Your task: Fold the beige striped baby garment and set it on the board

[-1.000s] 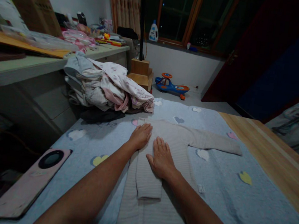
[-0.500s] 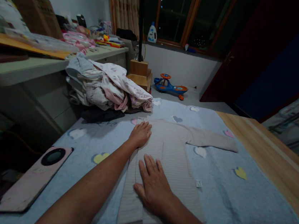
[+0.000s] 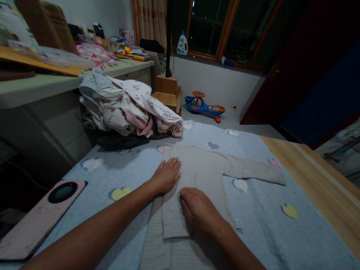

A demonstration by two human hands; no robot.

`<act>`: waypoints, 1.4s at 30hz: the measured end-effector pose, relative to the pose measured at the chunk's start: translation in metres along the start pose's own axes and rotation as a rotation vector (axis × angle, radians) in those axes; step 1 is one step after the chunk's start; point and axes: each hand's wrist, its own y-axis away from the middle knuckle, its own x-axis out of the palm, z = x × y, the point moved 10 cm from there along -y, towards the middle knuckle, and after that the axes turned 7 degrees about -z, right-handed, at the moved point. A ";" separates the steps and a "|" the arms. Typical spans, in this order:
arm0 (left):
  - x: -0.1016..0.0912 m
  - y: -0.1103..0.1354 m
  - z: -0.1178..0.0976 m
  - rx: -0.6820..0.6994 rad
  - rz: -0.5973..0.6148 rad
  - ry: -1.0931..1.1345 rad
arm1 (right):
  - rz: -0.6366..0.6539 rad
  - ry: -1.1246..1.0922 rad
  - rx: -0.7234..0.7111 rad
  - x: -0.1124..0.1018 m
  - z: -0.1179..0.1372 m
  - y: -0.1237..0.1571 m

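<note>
"On the blanket point(image 3: 252, 238), what's up with that shirt point(image 3: 209, 177)?"

"Smoothing the folded sleeve point(image 3: 172, 227), looks like. Left hand point(image 3: 166, 175) lies flat on it, gripping nothing; right hand point(image 3: 200, 210) curls, can't tell if it's pinching. Next move probably calls for grabbing the outstretched sleeve point(image 3: 255, 169)."

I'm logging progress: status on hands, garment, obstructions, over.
Left hand flat on striped top; right hand over its folded-in sleeve. Other sleeve stretched out right. No obstruction seen; clothes pile and pink phone both off the top.
</note>
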 end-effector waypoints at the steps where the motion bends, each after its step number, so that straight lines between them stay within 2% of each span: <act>1: 0.001 0.004 -0.002 0.005 -0.013 -0.009 | -0.020 0.034 -0.001 -0.002 -0.007 -0.008; 5: 0.002 0.011 -0.002 -0.012 -0.069 -0.033 | -0.155 0.129 -0.011 -0.002 -0.039 -0.038; 8: 0.004 0.011 -0.001 -0.013 -0.081 -0.034 | -0.234 0.146 0.015 0.003 -0.062 -0.049; 14: 0.003 0.011 0.000 -0.004 -0.105 -0.037 | -0.261 0.128 0.036 0.011 -0.078 -0.044; 19: 0.001 0.013 -0.003 0.016 -0.065 -0.034 | -0.276 0.087 0.052 0.009 -0.090 -0.041; 31: -0.001 0.016 -0.005 0.027 -0.005 0.002 | -0.426 0.038 0.117 -0.014 -0.119 -0.037; 39: -0.004 0.015 -0.006 0.031 -0.036 -0.020 | -0.560 -0.050 0.343 -0.042 -0.168 -0.029; 42: -0.002 0.016 -0.007 0.061 -0.035 -0.014 | -0.594 -0.032 0.377 -0.048 -0.179 -0.024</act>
